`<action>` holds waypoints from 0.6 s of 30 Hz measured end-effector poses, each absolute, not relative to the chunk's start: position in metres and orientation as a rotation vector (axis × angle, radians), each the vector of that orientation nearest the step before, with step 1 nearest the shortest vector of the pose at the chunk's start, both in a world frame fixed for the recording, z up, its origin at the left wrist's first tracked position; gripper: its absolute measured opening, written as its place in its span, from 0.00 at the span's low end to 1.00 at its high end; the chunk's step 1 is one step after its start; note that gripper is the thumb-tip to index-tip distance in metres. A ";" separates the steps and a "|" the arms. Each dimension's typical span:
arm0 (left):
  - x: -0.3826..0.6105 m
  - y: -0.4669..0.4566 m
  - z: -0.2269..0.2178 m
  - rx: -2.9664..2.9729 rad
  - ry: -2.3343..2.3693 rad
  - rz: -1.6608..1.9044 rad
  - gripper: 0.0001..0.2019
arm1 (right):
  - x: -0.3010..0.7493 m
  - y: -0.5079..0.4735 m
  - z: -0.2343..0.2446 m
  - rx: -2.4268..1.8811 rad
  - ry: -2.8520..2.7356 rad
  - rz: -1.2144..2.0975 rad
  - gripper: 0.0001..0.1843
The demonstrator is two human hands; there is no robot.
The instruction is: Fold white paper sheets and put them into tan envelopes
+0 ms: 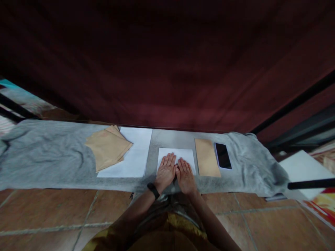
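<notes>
Both my hands lie flat on a white sheet of paper [176, 151] that looks folded, in the middle of the grey cloth. My left hand [166, 169], with a black band on its wrist, has its fingers stretched out over the paper. Beside it, my right hand [185, 174] presses down too, fingers extended, the thumbs close together. To the right of the paper is a brown envelope [208, 157]. Left of my hands, several brown envelopes [108, 144] are fanned out over a larger white paper [136, 150].
A phone [223, 156] with a dark screen lies right of the single envelope. The grey cloth [52, 153] is wrinkled at both ends. Behind it hangs a dark red curtain [167, 69]. A white board or sheet [305, 170] stands at the far right, near black bars.
</notes>
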State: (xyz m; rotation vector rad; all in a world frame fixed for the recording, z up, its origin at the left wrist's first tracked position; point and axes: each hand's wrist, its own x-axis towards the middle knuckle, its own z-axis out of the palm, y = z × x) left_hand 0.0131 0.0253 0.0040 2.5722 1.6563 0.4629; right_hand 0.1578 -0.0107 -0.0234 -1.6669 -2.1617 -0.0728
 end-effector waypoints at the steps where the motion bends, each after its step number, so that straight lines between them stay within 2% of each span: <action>1: 0.013 0.030 0.001 2.570 1.661 0.457 0.26 | 0.159 -0.009 -0.025 -1.690 -2.149 -0.083 0.29; 9: -0.006 0.054 -0.007 2.431 1.895 0.414 0.28 | 0.177 0.000 -0.028 -1.875 -2.003 -0.144 0.32; 18: -0.013 0.095 0.030 2.354 1.817 0.352 0.21 | 0.175 -0.002 -0.027 -1.912 -1.997 -0.116 0.32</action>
